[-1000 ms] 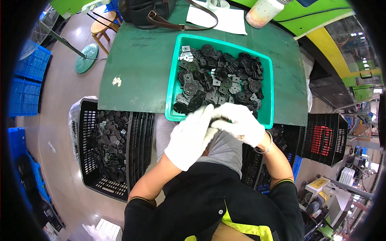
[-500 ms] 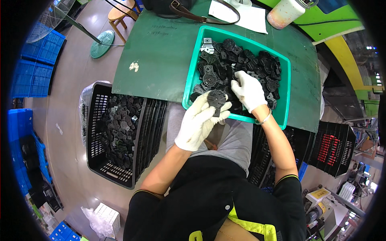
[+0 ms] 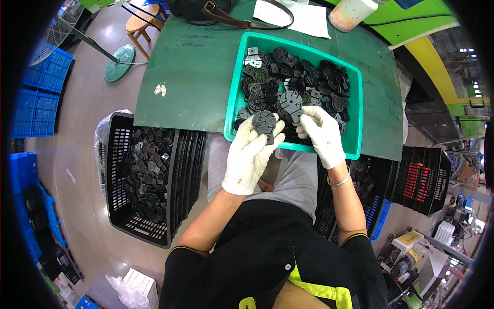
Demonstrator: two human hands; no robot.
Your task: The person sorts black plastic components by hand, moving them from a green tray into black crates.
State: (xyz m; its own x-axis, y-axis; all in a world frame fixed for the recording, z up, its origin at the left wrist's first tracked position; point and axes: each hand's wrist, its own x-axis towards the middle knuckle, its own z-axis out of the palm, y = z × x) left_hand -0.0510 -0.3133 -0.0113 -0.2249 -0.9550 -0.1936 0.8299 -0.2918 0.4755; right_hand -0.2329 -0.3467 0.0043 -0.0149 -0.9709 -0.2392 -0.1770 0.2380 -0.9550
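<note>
A dark, round, flat disc [image 3: 265,122] with notched edges sits pinched in the left hand's fingers [image 3: 256,135], held face-up just over the near rim of the teal tray [image 3: 232,98]. Beside it, a second dark notched disc [image 3: 291,102], slightly greyer, rests at the tips of the right hand's fingers [image 3: 309,116], tilted a little and lying on the heap. Beyond both sets of fingers, that heap of black discs and small square plates [image 3: 303,77] fills the tray, jumbled and overlapping, a few pale metal squares showing at the far left corner.
</note>
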